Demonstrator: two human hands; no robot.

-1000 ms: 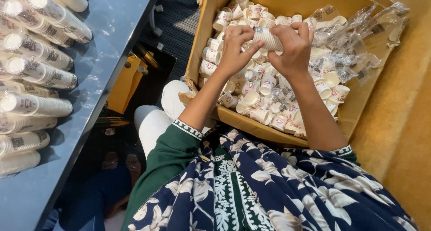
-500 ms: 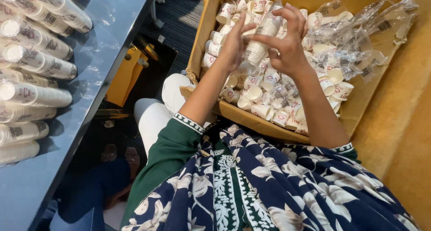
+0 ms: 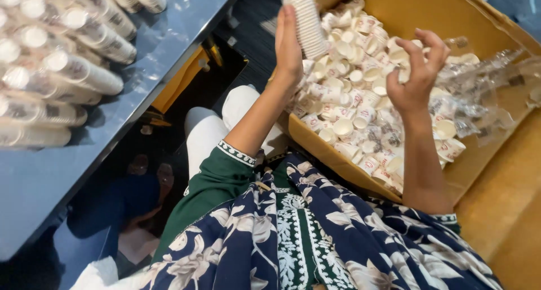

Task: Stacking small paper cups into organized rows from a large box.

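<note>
Loose cups (image 3: 360,93) fill my box (image 3: 394,8); wrapped stacks (image 3: 67,70) lie left. My left hand (image 3: 288,45) grips a near-upright cup stack (image 3: 304,17); right hand (image 3: 414,76) curled, empty.

Brown cardboard box (image 3: 496,31) at right, clear plastic-wrapped cup sleeves (image 3: 67,70) on blue table (image 3: 169,48) left

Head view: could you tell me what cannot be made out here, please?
- Stack of cups in the left hand: its top is cut off by the upper edge.
- Cardboard box: its floor is hidden by loose cups.
- Right hand: palm faces away.
- Wrapped cup sleeves: blurred.
</note>
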